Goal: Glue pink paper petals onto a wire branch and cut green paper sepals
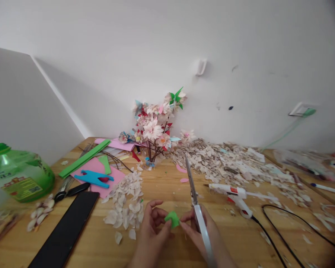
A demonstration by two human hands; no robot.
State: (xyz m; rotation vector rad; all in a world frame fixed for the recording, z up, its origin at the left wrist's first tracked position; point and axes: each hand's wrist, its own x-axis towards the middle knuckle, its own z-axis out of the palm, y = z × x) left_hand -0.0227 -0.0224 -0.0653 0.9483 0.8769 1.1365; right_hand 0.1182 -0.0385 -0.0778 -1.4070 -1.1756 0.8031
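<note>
Near the front edge of the table my left hand [153, 229] pinches a small piece of green paper [172, 219] between thumb and fingers. Close on its right, my right hand [201, 232] is closed around a pair of scissors [201, 223] with light grey handles. The long blades point away from me, and their tips are apart from the paper. The right thumb and index finger meet at the paper's right edge; whether they grip it I cannot tell. Pale petal-like flakes [125, 208] lie in a pile left of my hands.
A bunch of handmade flowers [153, 130] stands at the wall. Right are a glue gun [231, 191] with a black cord and a large heap of pale scraps [217, 160]. Left lie a black phone [69, 227], coloured paper [111, 182] and a green bottle [22, 175].
</note>
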